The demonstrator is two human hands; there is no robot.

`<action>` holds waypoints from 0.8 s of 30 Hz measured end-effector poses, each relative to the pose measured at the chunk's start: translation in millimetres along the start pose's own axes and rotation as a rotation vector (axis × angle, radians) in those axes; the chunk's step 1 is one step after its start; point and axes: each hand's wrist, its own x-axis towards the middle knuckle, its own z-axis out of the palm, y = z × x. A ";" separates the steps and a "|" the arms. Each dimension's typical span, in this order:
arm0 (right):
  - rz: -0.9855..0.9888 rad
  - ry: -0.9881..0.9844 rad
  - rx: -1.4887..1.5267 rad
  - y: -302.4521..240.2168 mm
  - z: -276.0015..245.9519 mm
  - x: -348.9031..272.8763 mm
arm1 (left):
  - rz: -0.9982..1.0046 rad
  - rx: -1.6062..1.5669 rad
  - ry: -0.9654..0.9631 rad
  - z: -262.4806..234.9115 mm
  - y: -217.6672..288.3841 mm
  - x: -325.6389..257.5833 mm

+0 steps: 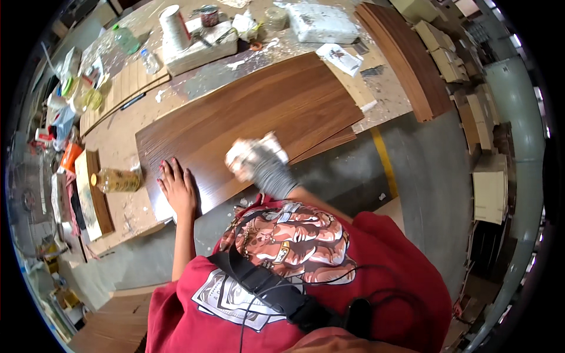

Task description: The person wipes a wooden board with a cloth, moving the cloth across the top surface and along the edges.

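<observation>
A large dark brown wood-grain panel [259, 112] lies flat on the workbench. My left hand [176, 185] rests flat on its near left corner, bare, fingers spread. My right hand [262, 167] wears a grey glove and is closed on a crumpled white rag [250, 152] pressed against the panel's near edge. The rag and hand look blurred. My red printed shirt fills the lower middle of the view.
A bottle of yellow liquid [116, 180] lies left of the panel. Plastic bottles [126, 39], a white roll [175, 26], a tin [209, 15] and a white bag [321, 22] crowd the bench's far side. More brown boards [412, 65] lie at right; wooden boxes [489, 188] stand on the floor.
</observation>
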 end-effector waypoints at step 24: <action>0.436 0.663 -0.251 111.7 -156.1 -57.6 | 0.053 0.007 0.010 -26.4 -14.6 5.2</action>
